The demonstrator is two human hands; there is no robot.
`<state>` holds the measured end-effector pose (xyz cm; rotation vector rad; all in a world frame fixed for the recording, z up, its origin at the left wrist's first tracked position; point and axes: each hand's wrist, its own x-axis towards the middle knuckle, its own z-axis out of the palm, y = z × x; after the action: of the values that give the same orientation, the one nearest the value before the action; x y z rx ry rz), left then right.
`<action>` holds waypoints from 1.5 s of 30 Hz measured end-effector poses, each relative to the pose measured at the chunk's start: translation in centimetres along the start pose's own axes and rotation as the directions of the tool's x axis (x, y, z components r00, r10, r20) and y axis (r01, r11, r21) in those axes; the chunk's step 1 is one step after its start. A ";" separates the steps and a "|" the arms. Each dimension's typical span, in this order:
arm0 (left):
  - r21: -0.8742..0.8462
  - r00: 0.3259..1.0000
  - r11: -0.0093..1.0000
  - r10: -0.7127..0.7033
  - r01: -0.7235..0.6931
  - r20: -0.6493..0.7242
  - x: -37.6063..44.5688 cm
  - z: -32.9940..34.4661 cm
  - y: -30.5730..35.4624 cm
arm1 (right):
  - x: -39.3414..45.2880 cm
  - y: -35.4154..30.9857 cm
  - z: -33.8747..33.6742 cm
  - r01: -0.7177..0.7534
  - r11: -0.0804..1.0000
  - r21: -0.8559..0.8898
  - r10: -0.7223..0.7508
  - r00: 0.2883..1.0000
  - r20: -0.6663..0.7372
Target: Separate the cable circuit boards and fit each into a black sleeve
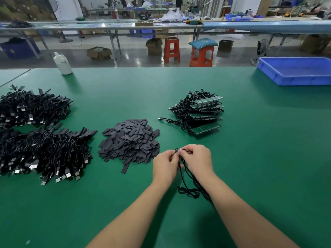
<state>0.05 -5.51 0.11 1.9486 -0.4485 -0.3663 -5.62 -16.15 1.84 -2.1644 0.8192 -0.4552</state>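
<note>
My left hand [165,162] and my right hand [197,158] meet just above the green table, both pinching a small strip of circuit boards [179,150] whose edge shows between the fingertips. Black cables [189,187] hang from the strip and coil on the mat between my forearms. A heap of flat black sleeves [129,140] lies just left of my hands. Behind my hands sits a stack of green board panels with attached cables [200,113].
Two large piles of sleeved black USB cables [41,151] fill the left side. A blue plastic bin [297,71] stands at the far right, a white bottle [62,63] at the far left edge. Beyond the table are stools, boxes and other benches.
</note>
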 end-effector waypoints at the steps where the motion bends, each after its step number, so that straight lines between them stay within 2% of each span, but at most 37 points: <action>1: -0.008 1.000 1.000 -0.014 0.014 -0.004 0.0 0.0 0.0 | 0.1 0.0 -0.1 0.004 1.000 -0.029 -0.004 1.000 -0.007; 5: -0.010 0.998 0.998 -0.059 0.059 -0.028 0.2 -1.4 -0.5 | 2.1 1.4 -2.4 -0.003 0.994 -0.113 0.003 1.000 -0.002; 9: 0.021 0.990 0.993 -0.116 0.115 0.086 0.7 -3.6 -1.2 | 4.4 3.6 -4.8 -0.046 0.965 -0.259 0.052 0.998 0.020; 13: 0.026 0.982 0.995 -0.100 0.097 0.161 1.0 -4.7 -1.4 | 5.3 4.9 -4.9 -0.101 0.969 -0.227 0.125 0.987 0.096; 16: 0.020 0.986 0.998 -0.065 0.062 0.155 1.2 -5.0 -1.5 | 4.8 4.9 -3.8 -0.137 0.979 -0.153 0.148 0.987 0.063; 20: -0.026 0.989 0.998 -0.052 0.056 0.135 1.3 -5.2 -1.5 | 3.1 4.4 -2.0 -0.044 0.981 -0.189 0.045 0.999 0.000; 22: -0.050 0.991 0.997 -0.048 0.055 0.121 1.3 -5.3 -1.5 | 2.0 3.7 -1.0 0.011 0.995 -0.104 0.001 0.994 0.110; 23: -0.081 0.991 0.995 -0.053 0.064 0.127 1.3 -5.4 -1.4 | 1.2 3.0 -0.4 -0.008 1.000 -0.008 0.009 0.974 0.224; 25: -0.196 0.986 0.976 -0.069 0.098 0.151 1.4 -5.4 -1.3 | -0.4 1.6 0.9 -0.130 0.977 0.166 0.036 0.879 0.475; 26: -0.255 0.986 0.960 -0.077 0.113 0.149 1.5 -5.5 -1.3 | -1.2 1.1 1.6 -0.197 0.958 0.208 0.051 0.832 0.552; 28: -0.328 0.990 0.936 -0.100 0.128 0.099 1.8 -5.7 -1.2 | -2.7 0.7 3.0 -0.300 0.919 0.257 0.088 0.788 0.609; 32: -0.380 0.987 0.914 -0.159 0.143 -0.013 2.4 -6.7 -1.5 | -4.5 1.1 4.2 -0.286 0.897 0.337 0.039 0.811 0.584; 36: -0.389 0.980 0.906 -0.197 0.168 -0.034 2.7 -7.3 -2.3 | -4.5 0.8 4.1 -0.414 0.741 0.529 0.084 0.838 0.539; 38: -0.356 0.975 0.916 -0.215 0.185 -0.046 2.7 -7.3 -2.8 | -4.7 0.4 4.5 -0.479 0.681 0.554 0.136 0.826 0.548; 39: -0.326 0.974 0.924 -0.223 0.198 -0.041 2.6 -7.3 -3.0 | -4.8 0.4 4.6 -0.450 0.739 0.501 0.154 0.837 0.524; 41: -0.253 0.973 0.940 -0.228 0.227 0.026 2.5 -7.1 -3.4 | -5.1 0.7 4.8 -0.207 0.958 0.198 0.115 0.912 0.394; 42: -0.224 0.971 0.945 -0.225 0.236 0.076 2.3 -6.9 -3.6 | -5.1 0.9 4.9 -0.087 0.994 0.072 0.058 0.942 0.332; 43: -0.209 0.969 0.949 -0.216 0.237 0.120 2.2 -6.7 -3.7 | -5.0 1.2 5.1 -0.038 0.998 0.058 0.019 0.954 0.300; 45: -0.202 0.967 0.954 -0.188 0.221 0.173 2.1 -6.2 -3.9 | -4.7 1.3 5.2 -0.097 0.979 0.181 0.033 0.944 0.328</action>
<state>5.22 -0.02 -1.10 1.7602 -0.2887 -0.6745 -6.69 -10.80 -2.77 -1.9540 0.6315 -0.1316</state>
